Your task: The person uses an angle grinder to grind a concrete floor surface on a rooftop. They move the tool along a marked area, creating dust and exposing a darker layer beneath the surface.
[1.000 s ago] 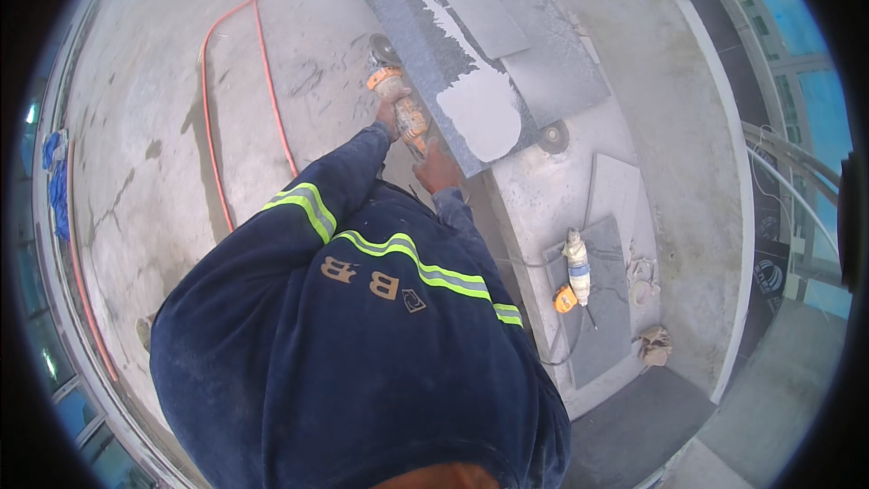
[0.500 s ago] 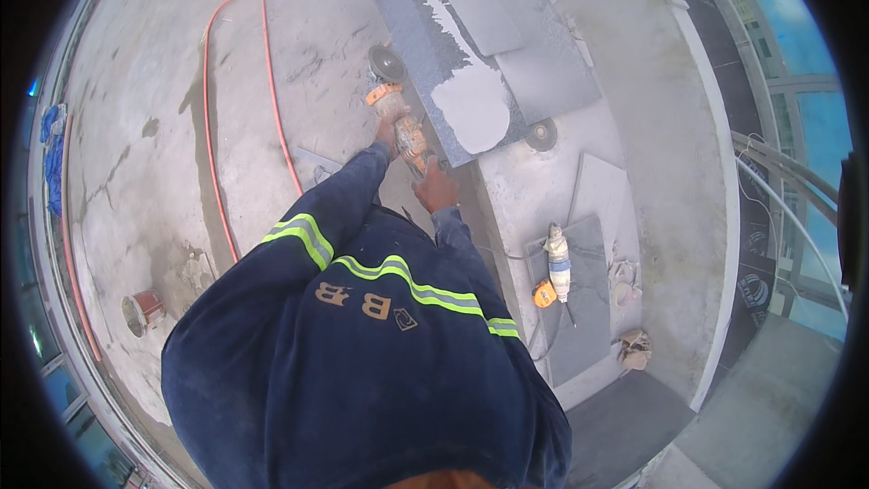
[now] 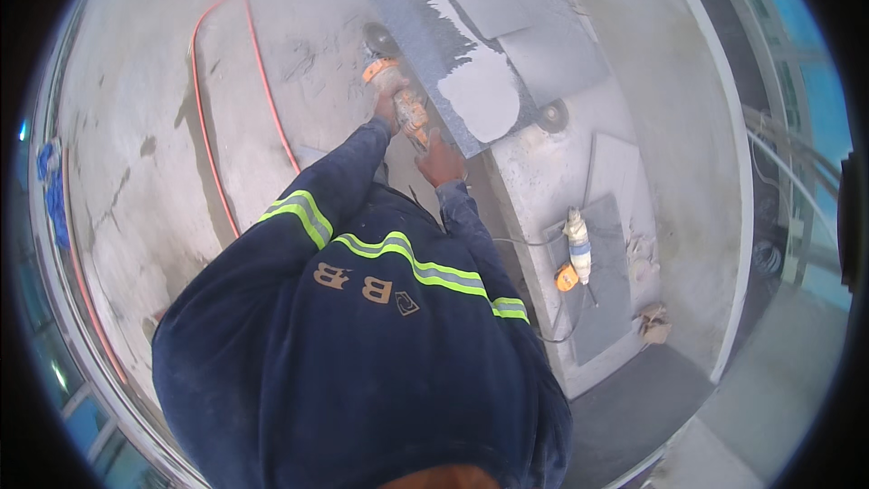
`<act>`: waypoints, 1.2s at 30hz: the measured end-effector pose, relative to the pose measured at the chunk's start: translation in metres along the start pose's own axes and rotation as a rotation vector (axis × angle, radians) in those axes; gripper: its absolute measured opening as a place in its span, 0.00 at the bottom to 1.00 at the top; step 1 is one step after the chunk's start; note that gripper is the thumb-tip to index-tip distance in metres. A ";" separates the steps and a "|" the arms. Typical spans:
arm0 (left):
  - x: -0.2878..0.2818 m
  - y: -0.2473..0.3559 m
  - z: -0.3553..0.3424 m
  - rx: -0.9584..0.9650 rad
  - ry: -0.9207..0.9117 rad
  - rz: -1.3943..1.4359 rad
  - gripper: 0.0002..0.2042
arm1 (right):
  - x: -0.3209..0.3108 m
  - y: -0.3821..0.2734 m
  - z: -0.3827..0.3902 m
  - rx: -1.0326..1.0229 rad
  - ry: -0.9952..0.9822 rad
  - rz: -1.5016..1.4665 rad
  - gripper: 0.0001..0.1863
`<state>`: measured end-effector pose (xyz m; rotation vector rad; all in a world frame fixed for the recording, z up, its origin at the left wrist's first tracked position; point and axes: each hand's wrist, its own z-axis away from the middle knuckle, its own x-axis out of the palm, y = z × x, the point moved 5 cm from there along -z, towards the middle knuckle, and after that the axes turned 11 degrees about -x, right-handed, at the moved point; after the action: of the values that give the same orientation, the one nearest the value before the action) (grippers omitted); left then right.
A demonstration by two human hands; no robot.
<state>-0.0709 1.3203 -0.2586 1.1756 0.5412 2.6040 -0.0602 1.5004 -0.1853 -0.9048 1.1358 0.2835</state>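
An orange, dust-covered angle grinder [image 3: 413, 116] is gripped in both of my hands. My left hand [image 3: 386, 103] is wrapped round its front part, behind the dark disc [image 3: 379, 39]. Further back, my right hand [image 3: 442, 161] closes on the rear of the body. The disc is beside the left edge of a long dark grey stone slab [image 3: 463, 129]; dust and blur hide whether they touch. A pale, wet-looking patch [image 3: 484, 98] spreads over the slab's near end and trails away along it.
On the right lie a second power tool [image 3: 577, 244], white with an orange part, on a grey slab [image 3: 605, 308], a loose round disc [image 3: 553, 116] and a crumpled brown piece [image 3: 654, 324]. A red hose [image 3: 264, 81] crosses the concrete floor on the left. Dust hangs in the air.
The view has shifted slightly, and the scene on the right sits further right. Haze round the grinder and slab has thickened. Both hands keep their hold on the angle grinder.
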 end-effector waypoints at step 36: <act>0.006 -0.032 0.016 -0.008 -0.048 0.081 0.17 | -0.006 0.008 0.032 0.028 -0.005 0.038 0.28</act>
<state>-0.0606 1.3547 -0.2584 1.2799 0.4832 2.6349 -0.0465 1.5306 -0.1796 -0.8578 1.1508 0.3000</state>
